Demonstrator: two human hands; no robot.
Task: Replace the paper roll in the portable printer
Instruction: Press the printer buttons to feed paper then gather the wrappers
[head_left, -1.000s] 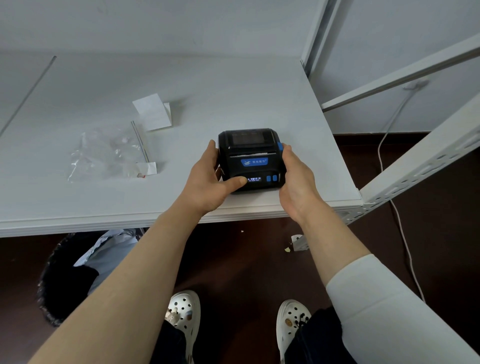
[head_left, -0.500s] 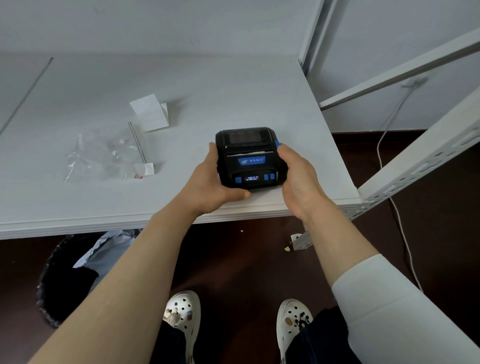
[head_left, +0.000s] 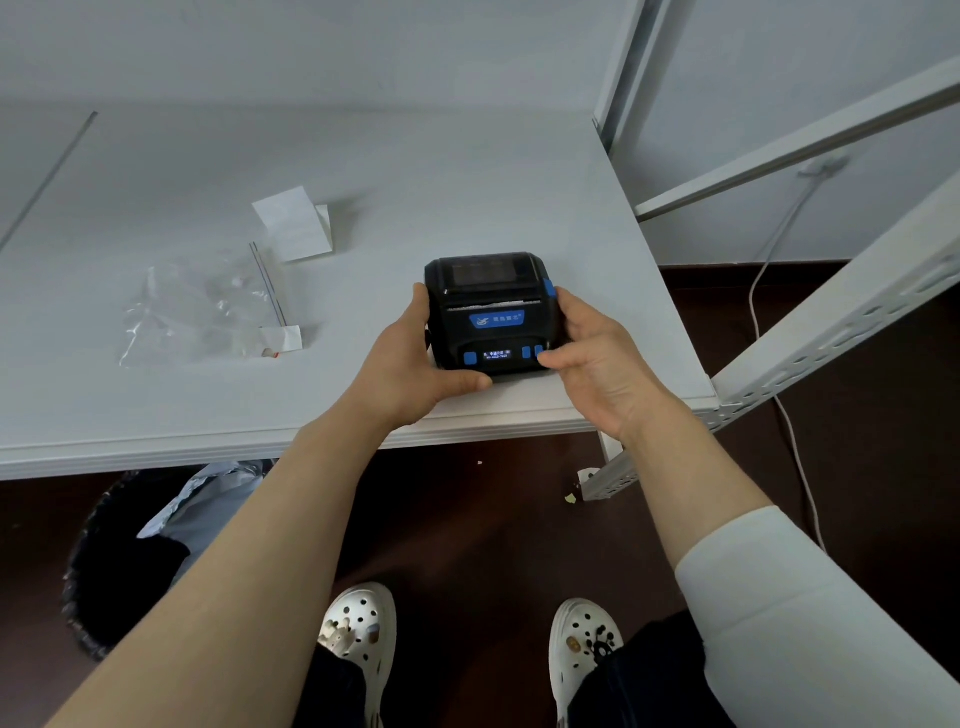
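A small black portable printer (head_left: 491, 312) with blue buttons and a lit display rests near the front right corner of the white table (head_left: 415, 166). Its lid is closed, and a thin edge of white paper shows at the slot. My left hand (head_left: 415, 358) grips its left side, thumb under the front edge. My right hand (head_left: 597, 353) holds its right side, with the thumb on the blue buttons at the front right.
An empty clear plastic bag (head_left: 202, 306) and a torn white paper piece (head_left: 296, 223) lie to the left of the printer. A black bin (head_left: 124, 561) stands under the table. A white metal rack frame (head_left: 831, 332) and a cable (head_left: 763, 291) are on the right.
The printer has tilted and shifted slightly in both hands. My right thumb moved from the printer's side onto the front blue buttons.
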